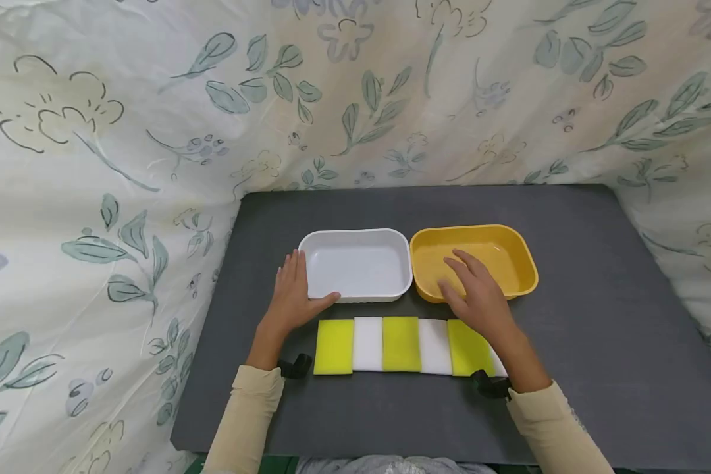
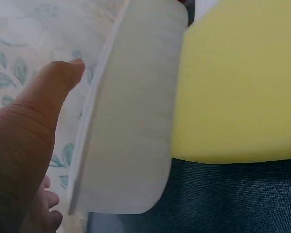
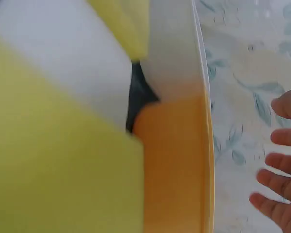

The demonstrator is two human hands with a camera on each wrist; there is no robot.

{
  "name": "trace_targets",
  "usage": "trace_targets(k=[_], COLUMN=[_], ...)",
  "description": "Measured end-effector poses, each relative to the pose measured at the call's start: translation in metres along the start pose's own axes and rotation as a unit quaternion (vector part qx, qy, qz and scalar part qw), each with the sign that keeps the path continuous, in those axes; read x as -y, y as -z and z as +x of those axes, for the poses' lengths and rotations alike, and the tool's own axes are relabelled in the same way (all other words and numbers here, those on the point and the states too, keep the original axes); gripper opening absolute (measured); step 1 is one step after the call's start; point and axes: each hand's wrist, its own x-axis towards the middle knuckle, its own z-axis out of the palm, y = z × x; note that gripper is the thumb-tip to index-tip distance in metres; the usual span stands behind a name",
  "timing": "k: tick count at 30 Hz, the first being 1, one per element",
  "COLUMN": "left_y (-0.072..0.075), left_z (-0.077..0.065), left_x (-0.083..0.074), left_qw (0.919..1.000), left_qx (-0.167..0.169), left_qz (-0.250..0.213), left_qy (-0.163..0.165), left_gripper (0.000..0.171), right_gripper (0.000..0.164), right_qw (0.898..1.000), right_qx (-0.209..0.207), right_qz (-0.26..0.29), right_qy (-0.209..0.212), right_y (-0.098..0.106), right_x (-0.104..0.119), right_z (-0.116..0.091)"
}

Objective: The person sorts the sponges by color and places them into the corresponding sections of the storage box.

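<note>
Above the yellow tray (image 1: 512, 263) (white tray (image 1: 358, 264) alongside) hovers the right hand (image 1: 480, 299).

White tray (image 1: 358, 263) just beside yellow tray (image 1: 503, 264)

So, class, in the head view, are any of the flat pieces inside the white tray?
No, the yellow and white pieces lie in a row on the dark table.

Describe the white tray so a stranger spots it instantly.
On the dark table, beyond the row of yellow and white pads, find the left hand. It is at the left end of the white tray, whose colour sets it apart from the orange-yellow tray on its right.
</note>
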Motion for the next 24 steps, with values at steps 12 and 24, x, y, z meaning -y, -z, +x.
trace_targets(k=[12,24], left_y=[-0.008,-0.019], left_z=[0.008,0.008], left_x=[0.000,0.004], left_qw=[0.9974,0.9969], left_qx=[0.002,-0.003], left_qz=[-0.061,-0.062], left_qy=[0.038,0.048], left_gripper=[0.123,0.126], right_gripper=[0.034,0.069], right_qw=[0.983,0.950], right_qx=[0.093,0.242], right_qz=[0.038,-0.018], right_qy=[0.155,0.196], right_y=[-0.053,-0.085], right_x=[0.069,0.088], right_z=[-0.003,-0.018])
